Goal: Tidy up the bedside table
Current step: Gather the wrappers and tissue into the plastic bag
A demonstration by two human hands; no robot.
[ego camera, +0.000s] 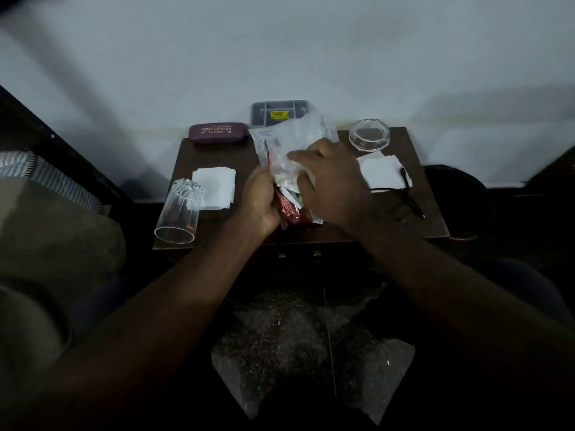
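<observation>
Both my hands hold a bundle of wrappers above the middle of the dark bedside table [432,219]. My left hand [259,202] grips the lower end, where red wrappers [291,209] stick out. My right hand [333,185] is closed over a clear plastic wrapper [295,138] on top of the bundle. A clear glass [179,211] lies on its side at the table's front left corner. White tissues [216,188] lie beside it. A purple spectacle case [217,133] lies at the back left.
A grey divided tray [258,115] stands against the wall behind the wrappers. A glass ashtray [368,138] sits at the back right, with a white paper pad [381,172] and a black pen [410,194] in front of it. A bed edge lies left, a dark bin [457,194] right.
</observation>
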